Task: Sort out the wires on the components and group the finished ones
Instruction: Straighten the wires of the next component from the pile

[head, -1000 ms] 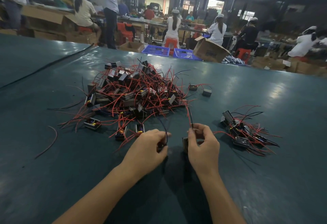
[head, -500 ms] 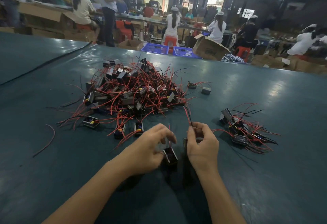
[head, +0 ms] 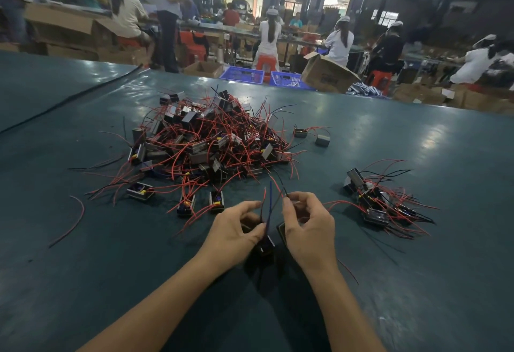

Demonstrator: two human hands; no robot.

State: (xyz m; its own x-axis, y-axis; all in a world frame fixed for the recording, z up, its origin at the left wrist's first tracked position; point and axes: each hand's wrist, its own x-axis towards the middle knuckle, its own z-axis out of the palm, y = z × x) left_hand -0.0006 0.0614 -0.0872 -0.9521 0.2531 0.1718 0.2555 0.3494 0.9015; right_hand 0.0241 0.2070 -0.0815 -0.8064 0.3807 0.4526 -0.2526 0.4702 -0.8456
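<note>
Pinching thin wires [head: 269, 204] with both hands, low in the middle. On the left hand [head: 236, 230], bent fingers and a thumb pressed against the wires. On the right hand [head: 310, 229], fingertips closed on the wire ends up top.

Under everything, a wide table [head: 83, 282] with a smooth dark green cover, shiny with lamp spots at 2 o'clock. At 11 o'clock from the hands, a big pile [head: 205, 143] of little parts tangled in red wires. At 3 o'clock, a small pile [head: 383, 207], well apart from the big one. At 1 o'clock, two loose parts [head: 311, 136]. At 9 o'clock, one red wire [head: 73, 222] lying alone. Far at 10 o'clock, a long black cable [head: 69, 98].

Past the table edge at 12 o'clock, a big dim room: people [head: 269, 34] in white sitting at benches, blue baskets [head: 242, 75], a cardboard box [head: 325, 76].

Compared with half a second ago: left fingers more bent now, and a blue wire and a red wire standing up straight between the hands. Both piles just as before.

Between the two palms, at 6 o'clock from the pinching fingertips, a small black part [head: 267, 246], just under the left thumb. Hard to tell whether resting on the table or lifted.
</note>
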